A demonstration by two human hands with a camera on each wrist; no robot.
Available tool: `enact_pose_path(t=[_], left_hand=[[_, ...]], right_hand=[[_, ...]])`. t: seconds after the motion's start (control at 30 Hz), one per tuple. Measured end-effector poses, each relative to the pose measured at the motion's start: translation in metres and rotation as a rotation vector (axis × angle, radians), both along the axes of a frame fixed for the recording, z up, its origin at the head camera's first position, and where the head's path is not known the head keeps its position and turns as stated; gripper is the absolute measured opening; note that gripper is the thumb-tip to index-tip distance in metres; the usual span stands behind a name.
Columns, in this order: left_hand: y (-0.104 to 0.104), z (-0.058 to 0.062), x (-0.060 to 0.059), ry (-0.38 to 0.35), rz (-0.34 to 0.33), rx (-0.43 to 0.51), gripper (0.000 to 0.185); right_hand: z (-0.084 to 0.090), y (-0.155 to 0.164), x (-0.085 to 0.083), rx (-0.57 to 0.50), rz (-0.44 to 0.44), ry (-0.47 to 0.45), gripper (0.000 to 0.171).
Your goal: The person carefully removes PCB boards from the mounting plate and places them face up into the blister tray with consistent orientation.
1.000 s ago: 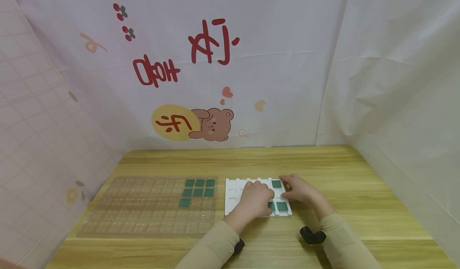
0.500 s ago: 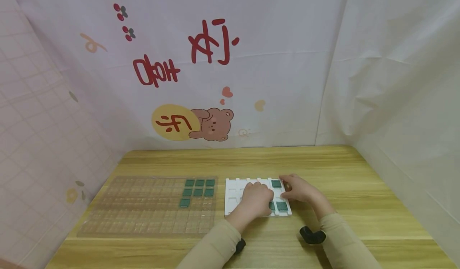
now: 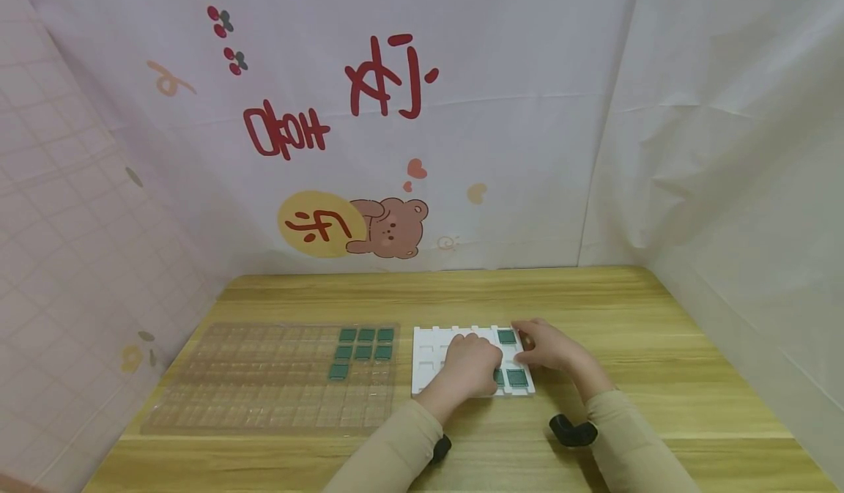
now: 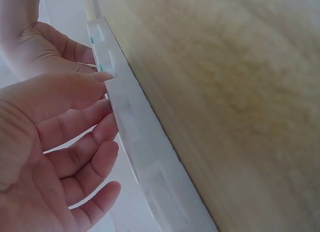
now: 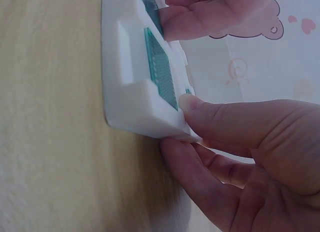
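Note:
A white tray (image 3: 425,348) with recessed pockets lies right of the table's middle. My left hand (image 3: 469,367) reaches over it, fingers curled, thumb and index fingertips at a square green chip (image 3: 499,378) in the front row. In the right wrist view, that chip (image 5: 151,11) shows partly behind the left fingertips. My right hand (image 3: 552,348) grips the tray's right edge, thumb (image 5: 200,112) on top and fingers against the side. Two more green chips sit in the tray, one at the front right corner (image 3: 517,379) and one at the back right (image 3: 507,337).
Left of the white tray lies a wide clear plastic tray (image 3: 264,383) with many compartments, and several green chips (image 3: 363,352) fill its back right part. Printed cloth (image 3: 514,141) walls off the back and both sides of the wooden table (image 3: 593,295).
Over the last second the left hand and wrist have shifted very slightly. The right hand, both trays and the chips stay in place.

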State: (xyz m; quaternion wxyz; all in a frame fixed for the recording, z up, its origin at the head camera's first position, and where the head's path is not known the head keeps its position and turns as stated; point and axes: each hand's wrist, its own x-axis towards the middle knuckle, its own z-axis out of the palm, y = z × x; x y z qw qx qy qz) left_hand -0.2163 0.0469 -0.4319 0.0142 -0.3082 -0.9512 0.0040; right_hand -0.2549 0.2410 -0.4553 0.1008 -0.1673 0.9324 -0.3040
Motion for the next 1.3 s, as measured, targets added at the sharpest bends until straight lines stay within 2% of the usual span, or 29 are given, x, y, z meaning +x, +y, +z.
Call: enact_pose_path(t=[0.3, 0.83, 1.13, 1.3], left_hand=[[0.0024, 0.0003, -0.0013, 0.006, -0.001, -0.012, 0.024], [0.0032, 0.0008, -0.001, -0.007, 0.006, -0.015, 0.028], [0.0013, -0.0042, -0.0049, -0.048, 0.008, 0.013, 0.025], [0.0005, -0.0057, -0.0066, -0.073, 0.016, 0.04, 0.016]], right_hand=[[0.0039, -0.0003, 0.0015, 0.001, 0.005, -0.003, 0.065], [0.0001, 0.0004, -0.0002, 0.013, 0.011, 0.012, 0.064], [-0.0012, 0.001, -0.0011, 0.006, 0.005, -0.004, 0.065], [-0.0018, 0.0012, -0.001, 0.008, 0.004, -0.002, 0.066]])
